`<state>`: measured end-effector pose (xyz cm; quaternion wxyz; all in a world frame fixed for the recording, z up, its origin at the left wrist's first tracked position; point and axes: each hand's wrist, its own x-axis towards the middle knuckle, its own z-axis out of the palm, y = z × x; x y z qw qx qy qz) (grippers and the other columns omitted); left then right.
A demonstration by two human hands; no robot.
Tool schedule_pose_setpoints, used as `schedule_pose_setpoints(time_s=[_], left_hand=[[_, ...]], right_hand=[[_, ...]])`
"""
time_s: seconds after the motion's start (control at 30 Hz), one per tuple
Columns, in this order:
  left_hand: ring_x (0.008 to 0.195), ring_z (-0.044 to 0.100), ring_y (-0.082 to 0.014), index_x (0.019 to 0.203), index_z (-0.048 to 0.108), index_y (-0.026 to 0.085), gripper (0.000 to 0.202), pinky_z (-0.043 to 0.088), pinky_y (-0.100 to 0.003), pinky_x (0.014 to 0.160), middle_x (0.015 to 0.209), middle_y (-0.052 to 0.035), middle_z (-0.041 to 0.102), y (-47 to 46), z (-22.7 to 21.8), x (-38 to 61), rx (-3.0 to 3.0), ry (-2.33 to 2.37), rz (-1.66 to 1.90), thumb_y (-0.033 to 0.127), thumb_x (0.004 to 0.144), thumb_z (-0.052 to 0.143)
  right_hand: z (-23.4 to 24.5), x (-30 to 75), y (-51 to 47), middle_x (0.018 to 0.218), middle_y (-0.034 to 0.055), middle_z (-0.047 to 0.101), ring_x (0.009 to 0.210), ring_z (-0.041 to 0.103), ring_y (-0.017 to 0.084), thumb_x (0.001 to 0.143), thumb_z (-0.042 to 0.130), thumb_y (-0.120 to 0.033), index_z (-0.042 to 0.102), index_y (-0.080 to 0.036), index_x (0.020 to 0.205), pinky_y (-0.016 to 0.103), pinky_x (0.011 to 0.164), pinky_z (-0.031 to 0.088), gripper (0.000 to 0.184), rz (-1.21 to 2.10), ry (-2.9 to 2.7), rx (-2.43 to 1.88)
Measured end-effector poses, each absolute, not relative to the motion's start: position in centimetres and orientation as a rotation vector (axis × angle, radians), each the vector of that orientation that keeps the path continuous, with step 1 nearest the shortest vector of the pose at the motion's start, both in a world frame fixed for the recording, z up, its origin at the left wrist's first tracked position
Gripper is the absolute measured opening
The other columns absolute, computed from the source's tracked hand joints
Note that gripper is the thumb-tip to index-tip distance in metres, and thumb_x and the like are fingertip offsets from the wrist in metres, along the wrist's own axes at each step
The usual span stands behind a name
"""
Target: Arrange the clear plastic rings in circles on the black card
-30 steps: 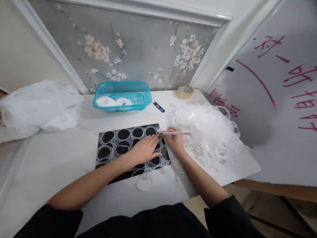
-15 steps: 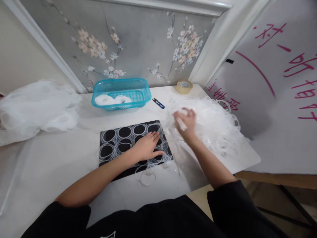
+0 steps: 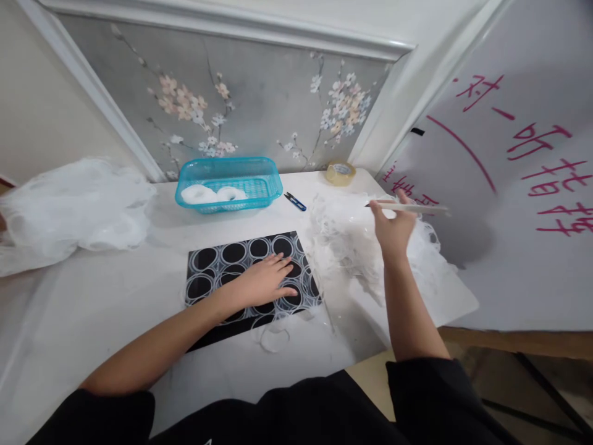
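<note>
My left hand (image 3: 265, 282) lies flat, fingers spread, on a black sheet (image 3: 200, 340) covered with rows of white ring outlines. A loose clear ring (image 3: 288, 339) hangs over the sheet's near edge onto the table. On the right, my right hand (image 3: 393, 230) is raised over a heap of white translucent rings and strips (image 3: 340, 238). It is closed around a slim white pen-like stick (image 3: 428, 207), held nearly level, its dark tip pointing left. Whether that tip is a blade or a nib, I cannot tell.
A blue basket (image 3: 273, 196) with white discs (image 3: 199, 194) stands at the back. Thread snips (image 3: 295, 201) and a tape roll (image 3: 340, 173) lie to its right. A white translucent pile (image 3: 78, 207) occupies the left. A whiteboard (image 3: 509, 272) with red writing borders the right side.
My right hand has moved right across the white heap with the stick, which now shows clearly. The left hand stays on the sheet. The view has tilted slightly upward.
</note>
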<state>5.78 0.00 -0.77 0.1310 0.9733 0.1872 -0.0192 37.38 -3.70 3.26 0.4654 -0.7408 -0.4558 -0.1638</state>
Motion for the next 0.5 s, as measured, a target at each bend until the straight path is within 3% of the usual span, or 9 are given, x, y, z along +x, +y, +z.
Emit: schedule_pose_setpoints(time_s=[0.1,0.23,0.3,0.37,0.5], left_hand=[[0.132,0.042,-0.0278,0.131,0.053,0.018,0.066,0.033,-0.041,0.107,0.144,-0.0108,0.045,1.3,0.5,2.6,2.765,0.703,0.035,0.067,0.091,0.033],[0.108,0.058,-0.0241,0.114,0.06,0.018,0.057,0.046,-0.04,0.093,0.118,-0.0092,0.062,1.8,1.1,-4.4,2.554,1.13,0.277,0.064,0.09,0.037],[0.101,0.059,-0.0244,0.102,0.063,0.019,0.053,0.049,-0.04,0.088,0.108,-0.0083,0.063,0.6,0.8,-8.3,2.54,1.133,0.261,0.066,0.085,0.047],[0.106,0.057,-0.0258,0.105,0.063,0.022,0.048,0.048,-0.04,0.091,0.113,-0.0074,0.062,-1.3,0.5,-11.4,2.6,1.009,0.18,0.061,0.079,0.06],[0.118,0.05,-0.0257,0.098,0.062,0.022,0.018,0.041,-0.04,0.1,0.106,-0.0057,0.064,-5.1,0.2,-14.2,2.654,0.867,0.096,0.035,0.09,0.054]], right_hand=[[4.3,36.1,-6.2,0.108,0.0133,0.066,0.105,0.059,0.03,0.079,0.063,-0.045,0.072,-0.017,0.078,0.048,0.094,0.042,0.029,-0.272,-1.002,-1.766],[3.9,33.3,-9.7,0.078,0.0064,0.072,0.078,0.067,0.024,0.079,0.064,-0.043,0.073,-0.018,0.079,0.037,0.07,0.052,0.027,0.446,-1.185,-1.743],[3.0,31.5,-11.5,0.082,0.0063,0.073,0.078,0.067,0.023,0.079,0.064,-0.041,0.073,-0.02,0.076,0.035,0.067,0.054,0.023,0.857,-1.366,-1.636],[2.0,29.8,-12.9,0.095,0.0075,0.072,0.087,0.067,0.024,0.079,0.064,-0.038,0.074,-0.023,0.075,0.034,0.068,0.055,0.019,1.156,-1.593,-1.549],[1.0,27.7,-14.1,0.11,0.0079,0.067,0.097,0.064,0.023,0.082,0.062,-0.032,0.074,-0.025,0.078,0.032,0.071,0.054,0.014,1.276,-1.874,-1.563]])
